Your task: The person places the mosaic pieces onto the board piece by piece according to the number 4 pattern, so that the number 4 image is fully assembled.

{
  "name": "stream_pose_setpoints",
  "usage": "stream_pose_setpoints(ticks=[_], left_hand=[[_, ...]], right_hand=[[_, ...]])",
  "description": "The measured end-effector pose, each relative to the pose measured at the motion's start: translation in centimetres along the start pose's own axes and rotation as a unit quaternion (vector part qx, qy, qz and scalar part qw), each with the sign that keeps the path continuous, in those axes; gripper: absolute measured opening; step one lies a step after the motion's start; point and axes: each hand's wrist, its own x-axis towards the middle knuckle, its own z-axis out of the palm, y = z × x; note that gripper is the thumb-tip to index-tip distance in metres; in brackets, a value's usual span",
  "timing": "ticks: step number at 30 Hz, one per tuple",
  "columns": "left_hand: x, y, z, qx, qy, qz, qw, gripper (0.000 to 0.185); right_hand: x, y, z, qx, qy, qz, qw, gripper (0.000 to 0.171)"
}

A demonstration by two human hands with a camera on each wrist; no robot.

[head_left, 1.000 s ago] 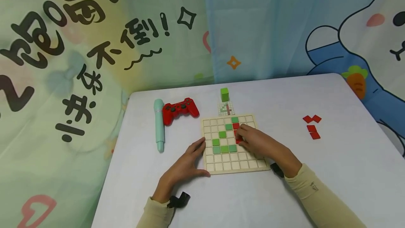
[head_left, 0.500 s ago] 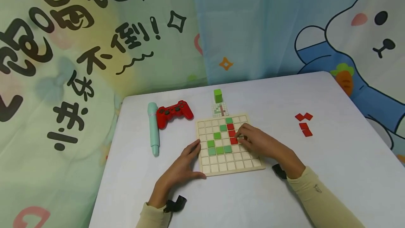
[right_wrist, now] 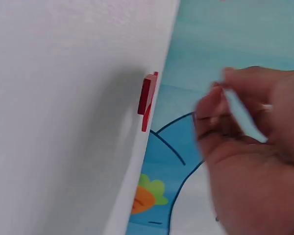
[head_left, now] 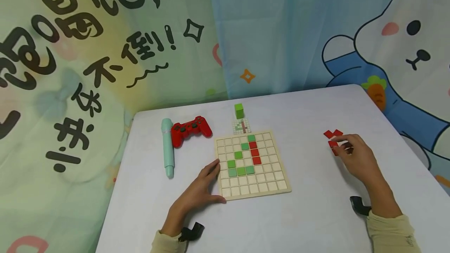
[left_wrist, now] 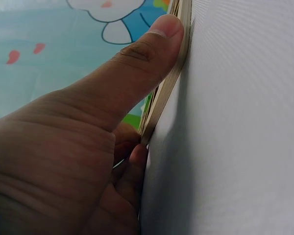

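Note:
A square wooden grid board [head_left: 261, 186] lies flat on the table, holding several green tiles [head_left: 241, 171] and a column of three red tiles [head_left: 254, 152]. My left hand [head_left: 197, 192] rests against its near left corner, fingers along the left edge and thumb [left_wrist: 157, 44] on the near edge. Over on the right, my right hand [head_left: 360, 161] is at a small group of loose red tiles [head_left: 328, 134], partly covering them. Its fingers are bent with a gap to the thumb in the right wrist view, blurred; no tile shows clearly between them.
Behind the board lie a small printed pattern card [head_left: 241, 126] and a green cube [head_left: 239, 111]. At the left are a red game controller [head_left: 191, 130] and a mint-green stick [head_left: 168, 149] with a wider top. A printed curtain [head_left: 267, 30] hangs behind the table.
My right hand has left the board's red column and moved right to the loose red tiles. Three red tiles now show uncovered on the board. My left hand stays at the board's corner.

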Motion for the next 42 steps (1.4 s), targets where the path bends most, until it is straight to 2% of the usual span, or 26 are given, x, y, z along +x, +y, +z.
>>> stream_pose_setpoints(ticks=[2, 8, 12, 18, 27, 36, 39, 42], left_hand=[[0.0, -0.1, 0.0, 0.004, 0.002, 0.002, 1.0000, 0.118], [-0.3, -0.2, -0.2, 0.011, 0.007, 0.004, 0.9999, 0.118], [-0.6, -0.3, -0.3, 0.007, -0.003, 0.002, 1.0000, 0.118], [-0.3, -0.2, -0.4, 0.005, -0.004, 0.014, 0.9999, 0.118], [-0.3, -0.1, -0.3, 0.001, -0.002, 0.011, 0.9999, 0.118], [-0.3, -0.1, -0.2, 0.000, 0.004, 0.011, 0.9999, 0.118], [-0.3, 0.0, -0.2, -0.001, 0.006, 0.014, 0.9999, 0.118], [-0.1, 0.0, -0.2, 0.004, 0.005, 0.015, 0.9999, 0.118]], right_hand=[[-0.2, 0.9, -0.2, -0.007, -0.015, 0.022, 1.000, 0.031], [-0.3, 2.6, 0.3, -0.016, -0.043, 0.044, 0.998, 0.035], [-1.1, 3.6, 0.8, -0.021, -0.063, 0.054, 0.996, 0.038], [-1.6, 4.2, 0.8, -0.031, -0.069, 0.029, 0.997, 0.038], [-1.1, 4.0, 0.5, -0.042, -0.079, 0.012, 0.996, 0.037], [-0.7, 2.5, 0.4, -0.049, -0.125, 0.010, 0.991, 0.042], [-0.5, 1.1, 0.5, -0.046, -0.136, -0.007, 0.990, 0.042], [-0.3, -1.5, 0.9, -0.041, -0.145, -0.045, 0.988, 0.039]])
